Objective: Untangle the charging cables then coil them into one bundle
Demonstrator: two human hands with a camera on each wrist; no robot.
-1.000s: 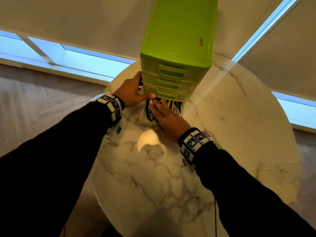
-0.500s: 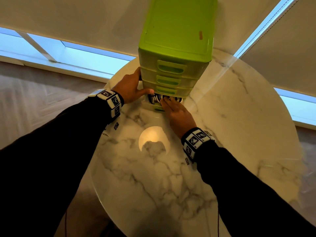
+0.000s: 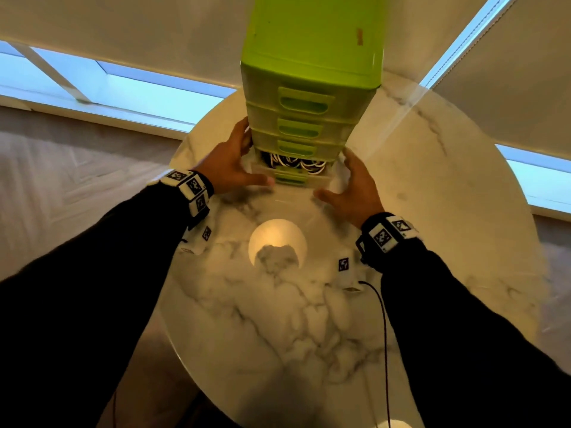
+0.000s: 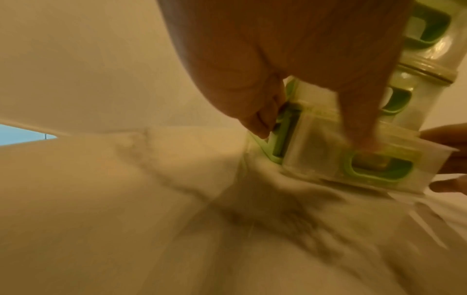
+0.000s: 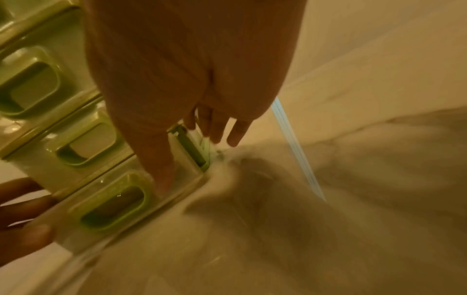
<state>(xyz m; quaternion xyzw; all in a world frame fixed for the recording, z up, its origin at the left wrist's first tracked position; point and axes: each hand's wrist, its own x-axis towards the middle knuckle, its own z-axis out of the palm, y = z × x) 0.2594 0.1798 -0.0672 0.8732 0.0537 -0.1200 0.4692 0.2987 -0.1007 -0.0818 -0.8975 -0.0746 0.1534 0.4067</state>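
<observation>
My head camera looks steeply down over both sleeves at the round marble table [image 3: 432,211]. The camera on each of my wrists sits low and very close, facing along my fingers. All three views share the green drawer unit [image 3: 309,57] and its bottom drawer [image 4: 379,169].

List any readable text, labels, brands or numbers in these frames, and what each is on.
No readable words or numbers in any view.
Wristbands on the left hand and right hand: black-and-white square marker patterns only, no letters.
Green drawer unit: a small orange mark on its top, too small to read as text.
Bottom drawer with the cables inside: no label visible.
Both wrist views are blurred; nothing legible.
</observation>
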